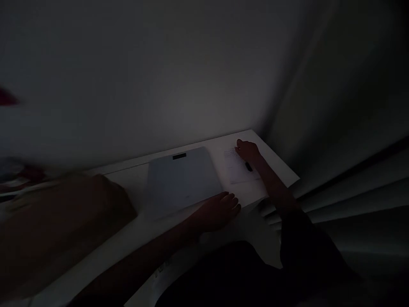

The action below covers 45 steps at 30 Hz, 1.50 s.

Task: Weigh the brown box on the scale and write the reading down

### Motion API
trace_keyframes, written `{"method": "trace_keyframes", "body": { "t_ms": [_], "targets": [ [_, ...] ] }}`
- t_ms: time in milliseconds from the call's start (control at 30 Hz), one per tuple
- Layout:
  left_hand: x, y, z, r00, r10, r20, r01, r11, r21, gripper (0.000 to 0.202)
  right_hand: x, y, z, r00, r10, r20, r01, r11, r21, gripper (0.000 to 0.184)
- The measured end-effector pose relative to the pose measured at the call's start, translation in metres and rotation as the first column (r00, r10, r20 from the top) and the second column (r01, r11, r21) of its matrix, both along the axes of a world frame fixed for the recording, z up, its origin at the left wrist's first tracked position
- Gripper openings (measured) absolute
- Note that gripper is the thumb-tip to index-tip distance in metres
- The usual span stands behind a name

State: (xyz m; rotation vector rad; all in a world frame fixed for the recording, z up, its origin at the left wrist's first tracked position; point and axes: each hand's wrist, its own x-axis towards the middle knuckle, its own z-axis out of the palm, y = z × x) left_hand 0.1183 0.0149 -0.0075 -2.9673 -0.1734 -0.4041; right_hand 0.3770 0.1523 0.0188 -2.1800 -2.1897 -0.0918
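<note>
In the dim light, my left hand (pixel 220 209) lies at the front edge of a white tabletop (pixel 281 170), its fingers slightly apart and nothing seen in them. Just behind it is a flat pale grey slab (pixel 182 181) with a small dark display window, which looks like a bathroom scale. My right hand (pixel 248 151) is over the top of a white sheet of paper (pixel 234 168) with rows of print. Its fingers are bent together; what they pinch, if anything, is too dark to make out. A small black object (pixel 249 166) lies on the paper below that hand.
A large brown paper-like bag or box (pixel 70 217) rests on the left of the tabletop. A plain wall (pixel 153 76) rises behind, and folded curtain-like fabric (pixel 361 204) hangs at the right. Blurred dark red items (pixel 32 172) are at the far left.
</note>
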Motion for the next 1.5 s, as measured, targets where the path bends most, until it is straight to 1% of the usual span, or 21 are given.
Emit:
{"method": "trace_keyframes", "body": {
  "t_ms": [100,200,267,433,500,567,633,733,800,833,867,900,933,967,1067,1100,1167,1267,1333,1400,1500],
  "targets": [
    [0.033,0.014,-0.018,1.000,0.004,-0.011,-0.003,0.997,0.082,0.044,0.020,0.000,-0.008,0.999,-0.033,0.025,0.033,0.999,0.003,0.033],
    [0.056,0.024,-0.036,0.994,0.111,-0.011,-0.111,0.994,0.025,0.053,0.026,-0.001,-0.012,1.000,0.017,0.017,-0.017,1.000,-0.013,0.039],
    [0.065,0.027,-0.043,0.987,0.160,-0.004,-0.160,0.987,-0.013,0.054,0.026,-0.003,-0.011,0.998,0.063,0.030,-0.062,0.997,-0.048,0.040],
    [0.067,0.026,-0.046,0.978,0.201,0.062,-0.195,0.977,-0.086,0.051,0.024,-0.008,-0.007,0.983,0.171,0.060,-0.162,0.977,-0.137,0.027],
    [0.066,0.025,-0.045,0.977,0.203,0.064,-0.196,0.975,-0.101,0.052,0.028,-0.008,-0.008,0.979,0.205,-0.019,-0.206,0.975,-0.088,0.021],
    [0.065,0.025,-0.045,0.976,0.213,0.054,-0.206,0.972,-0.115,0.051,0.035,-0.006,-0.011,0.944,0.257,-0.208,-0.262,0.965,0.007,0.016],
    [0.066,0.024,-0.045,0.974,0.221,0.050,-0.214,0.969,-0.122,0.052,0.042,0.000,-0.014,0.825,0.306,-0.475,-0.287,0.951,0.115,0.013],
    [0.065,0.023,-0.046,0.977,0.207,0.053,-0.200,0.972,-0.125,0.053,0.048,0.013,-0.015,0.522,0.291,-0.802,-0.201,0.956,0.215,0.025],
    [0.064,0.023,-0.047,0.976,0.209,0.063,-0.200,0.972,-0.122,0.052,0.049,0.021,-0.016,0.332,0.259,-0.907,-0.133,0.965,0.227,0.033],
    [0.064,0.022,-0.048,0.975,0.213,0.061,-0.205,0.971,-0.122,0.052,0.050,0.023,-0.016,0.258,0.257,-0.931,-0.110,0.966,0.235,0.039],
    [0.064,0.022,-0.048,0.974,0.219,0.055,-0.211,0.970,-0.123,0.052,0.050,0.025,-0.017,0.206,0.264,-0.942,-0.092,0.964,0.250,0.046],
    [0.064,0.021,-0.048,0.973,0.225,0.044,-0.217,0.968,-0.127,0.052,0.050,0.026,-0.019,0.181,0.281,-0.943,-0.064,0.960,0.274,0.055],
    [0.064,0.021,-0.048,0.973,0.227,0.032,-0.221,0.966,-0.131,0.053,0.050,0.025,-0.021,0.188,0.298,-0.936,-0.030,0.954,0.298,0.062],
    [0.065,0.021,-0.048,0.973,0.228,0.020,-0.223,0.965,-0.136,0.053,0.050,0.025,-0.024,0.222,0.311,-0.924,-0.002,0.948,0.319,0.065],
    [0.066,0.020,-0.047,0.973,0.231,0.024,-0.225,0.965,-0.134,0.052,0.050,0.021,-0.036,0.350,0.332,-0.876,0.041,0.929,0.369,0.062],
    [0.066,0.020,-0.047,0.972,0.231,0.033,-0.225,0.966,-0.128,0.052,0.050,0.019,-0.040,0.363,0.332,-0.871,0.036,0.929,0.369,0.061],
    [0.066,0.020,-0.047,0.972,0.231,0.051,-0.224,0.968,-0.115,0.052,0.049,0.018,-0.048,0.324,0.298,-0.898,0.002,0.949,0.316,0.061],
    [0.066,0.020,-0.047,0.969,0.239,0.057,-0.232,0.967,-0.110,0.051,0.046,0.015,-0.056,0.243,0.161,-0.957,-0.035,0.987,0.157,0.058],
    [0.065,0.020,-0.045,0.968,0.247,0.041,-0.241,0.964,-0.115,0.051,0.044,0.013,-0.060,0.260,0.105,-0.960,-0.022,0.995,0.102,0.052],
    [0.065,0.019,-0.041,0.969,0.248,0.015,-0.245,0.962,-0.120,0.051,0.042,0.010,-0.063,0.306,0.113,-0.945,-0.011,0.993,0.115,0.046],
    [0.064,0.019,-0.036,0.970,0.243,-0.025,-0.245,0.961,-0.126,0.051,0.039,0.007,-0.066,0.337,0.133,-0.932,0.003,0.990,0.142,0.040]
  ]
}}
